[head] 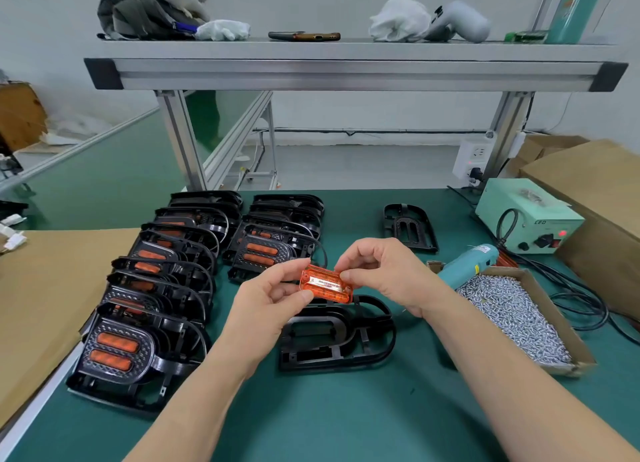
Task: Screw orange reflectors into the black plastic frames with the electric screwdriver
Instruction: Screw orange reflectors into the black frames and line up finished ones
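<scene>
An orange reflector (327,284) is held in the air above the green mat, pinched at its left end by my left hand (266,302) and at its right end by my right hand (384,274). Just below it an empty black plastic frame (337,337) lies flat on the mat. The teal electric screwdriver (467,264) rests to the right, its tip over a cardboard tray of silver screws (516,316). Another empty black frame (410,227) lies farther back.
Two rows of frames fitted with orange reflectors (152,288) fill the left of the mat. A pale green power box (530,215) with cables sits at the right, beside cardboard boxes (595,191). Brown cardboard (41,295) covers the left edge. An aluminium shelf (346,70) spans overhead.
</scene>
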`<action>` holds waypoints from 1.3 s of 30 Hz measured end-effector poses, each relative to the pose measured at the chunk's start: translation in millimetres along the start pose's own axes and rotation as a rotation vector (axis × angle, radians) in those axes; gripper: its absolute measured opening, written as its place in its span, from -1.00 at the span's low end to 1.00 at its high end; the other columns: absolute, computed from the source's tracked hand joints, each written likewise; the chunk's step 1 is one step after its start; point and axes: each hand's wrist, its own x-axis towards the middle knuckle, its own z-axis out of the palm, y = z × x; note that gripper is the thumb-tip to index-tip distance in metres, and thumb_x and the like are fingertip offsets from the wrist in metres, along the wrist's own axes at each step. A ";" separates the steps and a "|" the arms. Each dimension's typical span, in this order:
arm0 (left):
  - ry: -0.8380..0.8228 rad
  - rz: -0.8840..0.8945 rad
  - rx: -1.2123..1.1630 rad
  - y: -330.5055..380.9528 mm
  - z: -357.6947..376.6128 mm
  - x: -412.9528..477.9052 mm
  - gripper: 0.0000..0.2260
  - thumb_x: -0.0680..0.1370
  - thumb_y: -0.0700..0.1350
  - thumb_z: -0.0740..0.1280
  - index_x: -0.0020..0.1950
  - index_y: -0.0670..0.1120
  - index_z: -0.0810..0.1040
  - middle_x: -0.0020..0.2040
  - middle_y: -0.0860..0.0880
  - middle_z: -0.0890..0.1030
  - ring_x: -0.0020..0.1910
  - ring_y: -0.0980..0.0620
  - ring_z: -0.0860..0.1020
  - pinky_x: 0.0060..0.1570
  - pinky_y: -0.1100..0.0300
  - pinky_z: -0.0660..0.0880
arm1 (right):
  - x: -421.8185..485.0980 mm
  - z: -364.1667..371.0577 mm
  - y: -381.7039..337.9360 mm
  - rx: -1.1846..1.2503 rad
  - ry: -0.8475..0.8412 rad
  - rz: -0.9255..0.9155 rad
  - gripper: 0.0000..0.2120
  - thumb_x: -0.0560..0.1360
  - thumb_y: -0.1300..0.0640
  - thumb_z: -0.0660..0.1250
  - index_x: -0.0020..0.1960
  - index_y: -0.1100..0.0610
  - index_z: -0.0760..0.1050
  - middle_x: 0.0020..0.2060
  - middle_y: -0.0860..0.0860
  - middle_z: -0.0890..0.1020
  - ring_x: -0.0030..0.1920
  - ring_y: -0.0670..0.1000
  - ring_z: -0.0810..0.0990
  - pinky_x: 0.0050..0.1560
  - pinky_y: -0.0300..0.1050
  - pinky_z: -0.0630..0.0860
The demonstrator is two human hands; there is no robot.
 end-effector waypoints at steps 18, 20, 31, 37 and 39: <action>0.132 0.096 0.529 19.7 13.1 16.3 -0.47 0.48 -0.13 0.47 0.42 0.09 0.43 -0.11 0.14 0.62 -0.19 0.25 0.58 -0.13 0.48 0.46 | 9.4 30.5 -19.6 -0.202 0.148 -0.018 -0.94 0.49 0.24 0.45 -0.12 0.12 0.59 -0.38 0.00 0.67 -0.40 -0.09 0.63 -0.35 -0.17 0.52; 0.097 0.050 0.607 19.3 11.2 14.9 -0.62 0.40 0.08 0.53 0.19 0.09 0.60 -0.18 0.15 0.66 -0.20 0.32 0.59 -0.16 0.51 0.43 | 7.0 32.7 -14.8 -0.093 0.229 0.049 -0.90 0.49 0.29 0.43 -0.15 0.18 0.53 -0.44 0.02 0.66 -0.46 -0.06 0.62 -0.43 -0.21 0.50; -0.285 0.009 1.080 4.9 -3.1 14.8 -0.63 0.39 -0.01 0.56 0.18 0.07 0.62 -0.01 0.14 0.49 0.08 0.07 0.41 0.11 0.18 0.36 | -18.9 -20.2 -1.1 -0.441 0.573 0.077 -0.86 0.54 0.00 0.38 -0.15 0.03 0.56 -0.29 -0.11 0.63 -0.25 -0.03 0.67 -0.15 -0.13 0.45; -0.334 0.001 1.119 3.2 0.3 15.6 -0.60 0.39 -0.02 0.56 0.18 0.12 0.53 -0.04 0.15 0.45 0.05 0.07 0.39 0.13 0.10 0.43 | -43.2 -82.7 29.9 -0.656 0.684 0.314 -0.87 0.54 0.05 0.35 -0.18 0.02 0.53 -0.23 -0.07 0.61 -0.10 0.08 0.56 -0.09 -0.07 0.39; -0.356 0.015 1.094 3.0 1.9 14.1 -0.63 0.39 -0.04 0.55 0.09 0.16 0.48 -0.08 0.16 0.45 0.01 0.07 0.39 0.09 0.09 0.44 | -45.6 -83.9 37.6 -0.632 0.679 0.346 -0.87 0.54 0.04 0.36 -0.19 0.02 0.54 -0.25 -0.06 0.61 -0.15 0.05 0.54 -0.14 -0.08 0.35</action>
